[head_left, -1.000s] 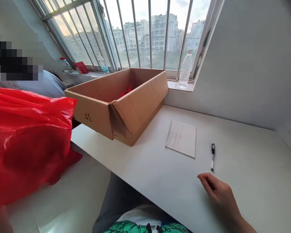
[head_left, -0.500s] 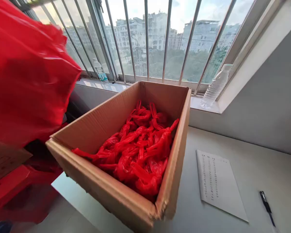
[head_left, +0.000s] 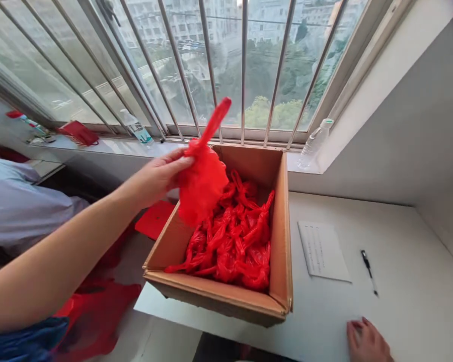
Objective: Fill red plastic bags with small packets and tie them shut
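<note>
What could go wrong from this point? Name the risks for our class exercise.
The twisted red plastic bag in the left hand could slip and miss the cardboard box, joining the red plastic bags on the floor. The box also sits near the edge of the white table, so a knock might tip it.

A wide window [head_left: 219, 60] fills the far side of the room, its glass crossed by slanting metal security bars [head_left: 243, 65]. Beyond them, green treetops [head_left: 279, 113] rise before pale apartment blocks [head_left: 196, 17], and soft daylight falls inward. A white window sill [head_left: 98, 147] runs along the bottom of the frame, with a deep white window reveal [head_left: 377, 85] angling up at the right. A smooth pale grey wall [head_left: 411, 141] meets a white desktop [head_left: 411, 306] below it. To the left of the desk, a pale floor [head_left: 162, 342] shows, glossy under the light.
</note>
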`<state>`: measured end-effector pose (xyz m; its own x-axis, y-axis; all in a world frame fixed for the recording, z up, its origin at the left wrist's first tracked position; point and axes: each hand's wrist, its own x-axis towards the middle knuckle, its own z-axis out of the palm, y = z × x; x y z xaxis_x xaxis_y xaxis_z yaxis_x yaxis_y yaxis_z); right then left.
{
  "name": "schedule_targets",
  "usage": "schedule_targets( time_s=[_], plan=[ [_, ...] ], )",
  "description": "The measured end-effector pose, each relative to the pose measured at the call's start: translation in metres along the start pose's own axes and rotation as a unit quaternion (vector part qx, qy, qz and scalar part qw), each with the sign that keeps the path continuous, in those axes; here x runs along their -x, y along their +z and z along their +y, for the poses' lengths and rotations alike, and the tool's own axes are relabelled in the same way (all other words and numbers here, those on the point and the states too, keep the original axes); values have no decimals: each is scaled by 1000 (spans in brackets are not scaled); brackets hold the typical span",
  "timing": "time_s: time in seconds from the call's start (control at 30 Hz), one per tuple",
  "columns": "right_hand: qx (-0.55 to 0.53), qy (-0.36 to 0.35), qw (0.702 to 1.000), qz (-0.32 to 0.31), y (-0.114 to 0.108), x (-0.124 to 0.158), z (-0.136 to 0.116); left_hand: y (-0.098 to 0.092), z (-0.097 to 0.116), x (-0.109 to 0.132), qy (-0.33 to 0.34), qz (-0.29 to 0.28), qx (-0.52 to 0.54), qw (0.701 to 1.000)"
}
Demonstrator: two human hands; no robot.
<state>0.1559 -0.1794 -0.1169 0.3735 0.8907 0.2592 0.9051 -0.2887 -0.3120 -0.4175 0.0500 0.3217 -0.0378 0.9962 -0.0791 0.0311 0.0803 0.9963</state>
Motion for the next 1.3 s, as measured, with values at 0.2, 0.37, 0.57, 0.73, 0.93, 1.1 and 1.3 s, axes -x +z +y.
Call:
schedule_targets(
  time_s=[0.2, 0.37, 0.57, 0.73, 0.93, 1.1, 1.3],
  plan=[
    [-6, 12, 997, 74, 0, 44, -60, 66, -25, -70, -38, -130, -4, 991],
    [-17, 34, 996, 77, 1, 37, -59, 126, -69, -130, -31, -124, -99, 987],
    [-32, 59, 996, 56, -5, 35, -62, 109, -110, -182, -92, -123, -323, 934],
    [-26, 61, 997, 39, -10, 33, -64, 68, -127, -207, -121, -99, -499, 852],
    [-17, 49, 997, 52, -6, 33, -62, 64, -181, -194, -150, -88, -627, 759],
    [-8, 57, 997, 49, -6, 32, -64, 57, -178, -204, -174, -55, -667, 723],
    [-13, 78, 997, 26, -4, 26, -70, 113, -167, -204, 3, -155, -672, 724]
  ],
)
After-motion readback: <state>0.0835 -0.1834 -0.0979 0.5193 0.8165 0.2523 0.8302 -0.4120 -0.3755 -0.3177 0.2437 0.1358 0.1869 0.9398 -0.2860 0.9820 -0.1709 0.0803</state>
